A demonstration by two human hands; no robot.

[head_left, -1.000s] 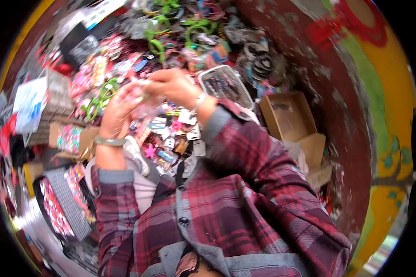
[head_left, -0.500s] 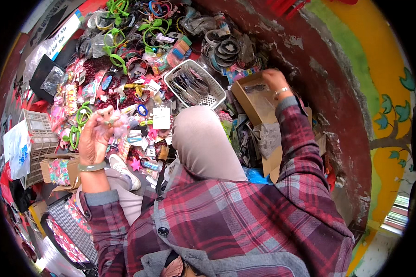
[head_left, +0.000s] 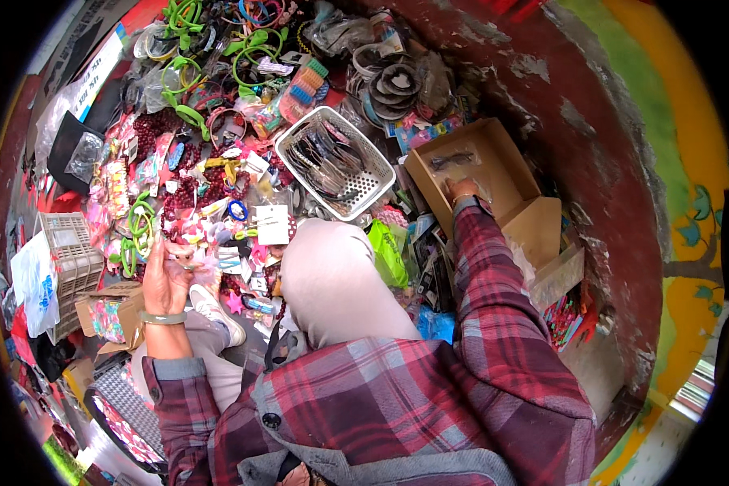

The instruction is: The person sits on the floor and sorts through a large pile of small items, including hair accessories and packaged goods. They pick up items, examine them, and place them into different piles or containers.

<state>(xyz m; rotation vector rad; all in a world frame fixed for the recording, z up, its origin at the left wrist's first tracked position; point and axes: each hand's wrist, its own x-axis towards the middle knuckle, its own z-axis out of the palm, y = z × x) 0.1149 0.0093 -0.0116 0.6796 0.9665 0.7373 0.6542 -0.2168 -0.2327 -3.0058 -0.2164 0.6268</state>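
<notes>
Pale pink gauzy piece (head_left: 206, 267) sits pinched between the thumb and fingers of the left hand (head_left: 166, 279), above a colourful heap of small accessories (head_left: 219, 178). The right hand (head_left: 464, 189) is inside an open brown cardboard box (head_left: 510, 170), beside a clear plastic packet with dark contents (head_left: 454, 160); with its fingers poorly seen, one cannot tell whether they grip anything. Left of the box stands a white perforated plastic basket (head_left: 373, 193).
</notes>
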